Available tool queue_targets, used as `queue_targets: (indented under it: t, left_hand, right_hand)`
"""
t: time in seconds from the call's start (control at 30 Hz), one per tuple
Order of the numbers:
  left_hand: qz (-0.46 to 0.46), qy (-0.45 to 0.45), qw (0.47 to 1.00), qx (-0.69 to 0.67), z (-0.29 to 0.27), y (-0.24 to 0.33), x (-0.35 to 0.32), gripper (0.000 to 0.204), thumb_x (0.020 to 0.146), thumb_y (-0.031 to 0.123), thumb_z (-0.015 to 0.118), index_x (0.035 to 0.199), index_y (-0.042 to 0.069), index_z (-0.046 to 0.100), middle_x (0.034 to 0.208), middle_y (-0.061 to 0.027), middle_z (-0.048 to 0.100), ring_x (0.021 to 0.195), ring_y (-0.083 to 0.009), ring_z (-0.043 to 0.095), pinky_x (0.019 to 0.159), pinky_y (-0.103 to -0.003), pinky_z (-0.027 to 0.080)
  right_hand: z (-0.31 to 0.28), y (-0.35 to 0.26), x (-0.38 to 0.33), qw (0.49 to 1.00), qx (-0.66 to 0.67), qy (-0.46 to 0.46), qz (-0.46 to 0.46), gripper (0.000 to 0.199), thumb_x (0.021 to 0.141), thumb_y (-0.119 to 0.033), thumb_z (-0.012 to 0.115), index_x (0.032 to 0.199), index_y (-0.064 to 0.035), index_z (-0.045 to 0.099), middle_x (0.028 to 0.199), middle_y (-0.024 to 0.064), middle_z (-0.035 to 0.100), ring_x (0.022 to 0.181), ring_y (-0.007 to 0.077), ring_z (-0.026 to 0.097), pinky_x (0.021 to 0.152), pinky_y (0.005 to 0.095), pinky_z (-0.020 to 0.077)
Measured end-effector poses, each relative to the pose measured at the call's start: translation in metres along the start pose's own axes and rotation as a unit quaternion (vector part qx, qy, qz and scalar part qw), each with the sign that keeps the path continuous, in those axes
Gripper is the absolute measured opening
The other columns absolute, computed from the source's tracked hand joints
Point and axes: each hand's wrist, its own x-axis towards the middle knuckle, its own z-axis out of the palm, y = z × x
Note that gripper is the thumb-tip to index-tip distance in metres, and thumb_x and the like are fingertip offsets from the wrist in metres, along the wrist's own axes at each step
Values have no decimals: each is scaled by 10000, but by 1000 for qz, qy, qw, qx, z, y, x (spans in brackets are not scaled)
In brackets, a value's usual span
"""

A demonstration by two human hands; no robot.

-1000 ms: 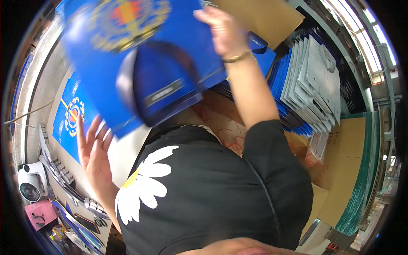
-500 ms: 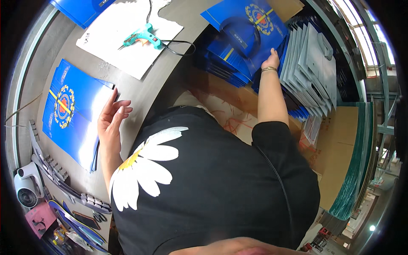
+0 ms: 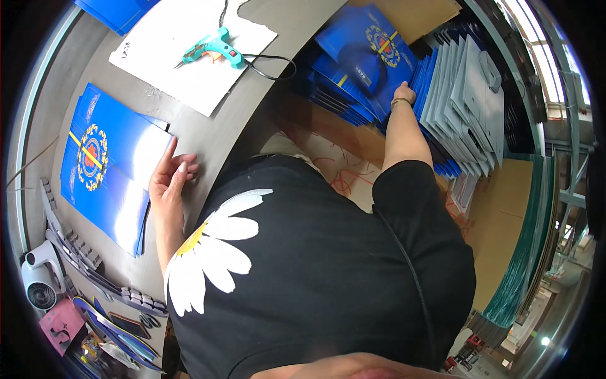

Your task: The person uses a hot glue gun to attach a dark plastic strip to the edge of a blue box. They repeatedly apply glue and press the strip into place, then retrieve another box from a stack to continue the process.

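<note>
On the table at left lie flat blue paper bags (image 3: 120, 183) with a round gold and red emblem. My left hand (image 3: 168, 180) rests beside their right edge, fingers apart, index fingertip at the bag's corner, holding nothing. At upper right, my right arm reaches over a cardboard box (image 3: 353, 134). There my right hand (image 3: 404, 95) is closed at the edge of another blue paper bag (image 3: 385, 57), which lies over a stack of similar bags (image 3: 338, 104). Most of that hand's fingers are hidden. A dark handle on this bag looks blurred.
A teal glue gun (image 3: 218, 49) with a black cord lies on torn white paper (image 3: 158, 57). Upright grey-white bags (image 3: 464, 104) stand right of my right hand. A small fan (image 3: 43, 287), a phone (image 3: 129, 325) and scissors (image 3: 149, 320) sit at lower left.
The blue bag at my right hand has shifted slightly right and down onto the stack, and that hand has moved a little lower. My left hand stays nearly in place.
</note>
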Motion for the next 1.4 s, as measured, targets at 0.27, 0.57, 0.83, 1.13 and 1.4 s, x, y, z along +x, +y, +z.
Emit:
queue_targets:
  t: [0.27, 0.57, 0.83, 1.13, 1.4]
  left_hand:
    - [-15, 25, 1000, 8, -2, -2, 2, 484, 985, 133, 626, 1456, 114, 518, 1058, -58, 704, 889, -97, 641, 784, -234, 505]
    - [-30, 18, 999, -18, 1, -10, 9, 477, 986, 151, 633, 1450, 121, 527, 1046, -48, 708, 875, -101, 645, 763, -236, 508]
    - [-38, 39, 998, 22, -5, -2, 4, 488, 987, 151, 633, 1459, 122, 515, 1047, -43, 705, 856, -96, 644, 727, -235, 513]
    - [-23, 33, 999, 34, -3, -6, 5, 492, 989, 145, 628, 1464, 115, 507, 1048, -43, 699, 857, -91, 640, 729, -225, 510]
    - [-24, 43, 997, 63, -2, -4, 4, 478, 991, 154, 625, 1456, 121, 518, 1042, -40, 707, 855, -89, 644, 731, -222, 513]
  right_hand:
    - [11, -12, -13, 983, -168, -6, -67, 649, 895, -440, 655, 1230, 114, 610, 1335, 287, 581, 1202, 392, 607, 1031, 442, 468]
    - [26, -2, 80, 997, 69, -17, 40, 657, 788, -250, 812, 1281, 113, 572, 1353, 251, 586, 1224, 331, 600, 1022, 398, 476]
    - [33, -16, 4, 972, 212, -87, 53, 499, 852, -145, 757, 1268, 77, 593, 1285, 204, 634, 1183, 296, 596, 1002, 424, 465]
    - [35, 4, 1, 973, 204, -105, -25, 561, 840, -132, 783, 1314, 74, 563, 1311, 211, 619, 1202, 299, 593, 1043, 417, 445]
    - [39, -1, -10, 981, 166, -93, -29, 495, 858, -184, 775, 1263, 47, 611, 1275, 187, 643, 1149, 290, 617, 966, 422, 488]
